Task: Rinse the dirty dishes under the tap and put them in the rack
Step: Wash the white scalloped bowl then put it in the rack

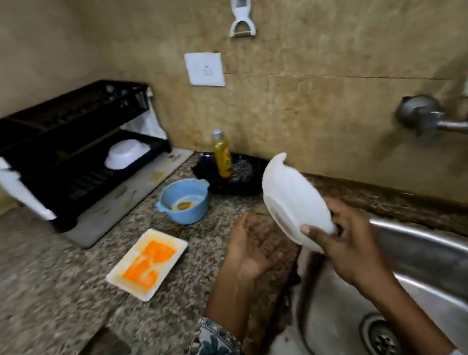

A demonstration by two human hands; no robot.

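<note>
Her right hand (343, 240) pinched the rinsed white bowl (293, 202), left hand (251, 247) spread; racking in the rack (73, 157) seemingly came next.

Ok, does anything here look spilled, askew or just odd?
Nothing looks spilled or broken. The square white plate lies askew on the counter, smeared orange, and the blue bowl holds orange residue; both look like unwashed dishes. The right hand holds a white bowl tilted.
</note>
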